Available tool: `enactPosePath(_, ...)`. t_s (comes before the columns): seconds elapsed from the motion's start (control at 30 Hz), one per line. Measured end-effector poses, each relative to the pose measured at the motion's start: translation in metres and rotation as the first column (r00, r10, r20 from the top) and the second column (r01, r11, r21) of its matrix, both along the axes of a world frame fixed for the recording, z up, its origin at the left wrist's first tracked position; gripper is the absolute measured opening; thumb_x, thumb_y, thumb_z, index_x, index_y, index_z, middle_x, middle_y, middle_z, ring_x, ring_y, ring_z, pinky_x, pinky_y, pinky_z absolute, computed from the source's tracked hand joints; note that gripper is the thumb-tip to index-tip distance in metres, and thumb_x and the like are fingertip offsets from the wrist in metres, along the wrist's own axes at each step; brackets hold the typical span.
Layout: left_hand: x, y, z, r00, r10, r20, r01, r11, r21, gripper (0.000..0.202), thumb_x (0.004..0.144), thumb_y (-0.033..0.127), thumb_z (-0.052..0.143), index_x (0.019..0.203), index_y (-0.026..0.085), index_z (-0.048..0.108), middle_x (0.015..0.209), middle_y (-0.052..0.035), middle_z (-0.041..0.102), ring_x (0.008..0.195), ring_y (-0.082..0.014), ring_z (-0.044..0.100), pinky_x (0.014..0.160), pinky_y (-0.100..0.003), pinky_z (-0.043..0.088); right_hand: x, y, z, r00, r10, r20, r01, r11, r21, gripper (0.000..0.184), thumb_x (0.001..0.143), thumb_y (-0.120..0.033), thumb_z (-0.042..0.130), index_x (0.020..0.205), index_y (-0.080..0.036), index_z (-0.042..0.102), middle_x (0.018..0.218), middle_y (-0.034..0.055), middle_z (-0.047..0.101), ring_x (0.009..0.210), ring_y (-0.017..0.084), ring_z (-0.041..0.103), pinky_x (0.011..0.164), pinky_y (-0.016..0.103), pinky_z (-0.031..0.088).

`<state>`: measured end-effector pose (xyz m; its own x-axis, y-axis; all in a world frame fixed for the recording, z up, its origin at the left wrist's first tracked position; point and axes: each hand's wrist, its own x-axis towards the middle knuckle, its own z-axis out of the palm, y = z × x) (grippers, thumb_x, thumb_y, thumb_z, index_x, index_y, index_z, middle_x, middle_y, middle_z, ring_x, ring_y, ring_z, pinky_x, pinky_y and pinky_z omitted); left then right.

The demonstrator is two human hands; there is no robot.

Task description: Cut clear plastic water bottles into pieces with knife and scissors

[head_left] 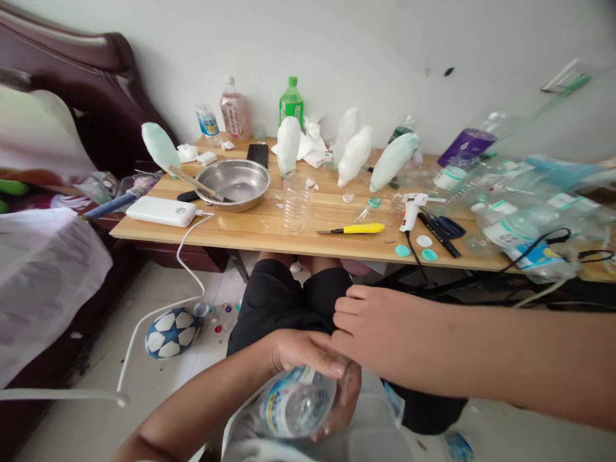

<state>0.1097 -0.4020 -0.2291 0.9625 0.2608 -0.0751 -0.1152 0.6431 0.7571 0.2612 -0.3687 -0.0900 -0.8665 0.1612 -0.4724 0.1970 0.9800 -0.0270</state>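
Observation:
Over my lap, my left hand [322,366] is wrapped round a clear plastic bottle [308,410] with a blue and white label, its round bottom tilted toward me. My right hand [368,324] reaches across from the right with curled fingers, just above the left thumb. Whatever its fingertips hold, if anything, is hidden behind the hand. On the table ahead stands a ribbed clear bottle piece [297,204]. Beside it lies a yellow craft knife [360,228]. Farther right is a white hot glue gun [412,212], with a black marker [439,235] next to it.
A steel bowl [231,168] with a wooden-handled tool, a white power bank [161,210] and white plastic shapes [355,155] occupy the wooden table [250,234]. Clear bottles [520,224] crowd its right end. A white cable [180,250] hangs off the front edge. A ball [173,333] lies on the floor.

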Motion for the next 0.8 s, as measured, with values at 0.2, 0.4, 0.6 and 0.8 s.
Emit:
enactPosePath(0.2,-0.001,0.019,0.023,0.997,0.055,-0.045,-0.043,0.972,0.229,0.044,0.082,0.055,0.064,0.084,0.013,0.072,0.069,-0.0047,0.071,0.065,-0.0142,0.062,0.068,-0.026,0.05,-0.014,0.029,0.04,0.947,-0.072,0.314,0.135,0.974,-0.184,0.019,0.086,-0.033,0.063,0.09,-0.017,0.071,0.094,0.0061,0.069,0.089,0.022,0.06,0.073,0.035,0.036)
enactPosePath(0.4,0.006,0.011,0.045,0.884,0.443,-0.15,-0.306,0.79,0.531,0.04,0.085,0.049,0.062,0.077,0.011,0.07,0.074,-0.0006,0.064,0.066,-0.0099,0.05,0.068,-0.023,0.042,-0.034,0.053,0.048,0.82,-0.206,0.534,0.432,0.835,-0.341,0.038,0.088,-0.047,0.059,0.07,-0.017,0.074,0.056,-0.0021,0.06,0.053,0.013,0.052,0.057,0.028,0.035)
enactPosePath(0.6,0.002,0.001,0.045,0.831,0.547,-0.106,-0.323,0.628,0.708,0.032,0.097,0.037,0.047,0.095,0.013,0.068,0.083,-0.0012,0.061,0.074,-0.011,0.049,0.07,-0.022,0.041,-0.033,0.058,0.041,0.88,-0.197,0.431,0.361,0.868,-0.34,0.026,0.085,-0.033,0.067,0.062,-0.019,0.071,0.052,-0.0054,0.058,0.047,0.01,0.047,0.053,0.026,0.033)
enactPosePath(0.8,-0.013,0.002,0.035,0.916,0.379,0.13,-0.368,0.67,0.644,0.047,0.098,0.047,0.037,0.112,0.014,0.067,0.093,-0.0101,0.071,0.086,-0.0173,0.062,0.083,-0.028,0.048,-0.03,0.041,0.049,0.949,-0.101,0.299,0.2,0.925,-0.324,0.017,0.087,-0.022,0.062,0.074,-0.021,0.073,0.063,-0.004,0.063,0.053,0.011,0.05,0.049,0.027,0.031)
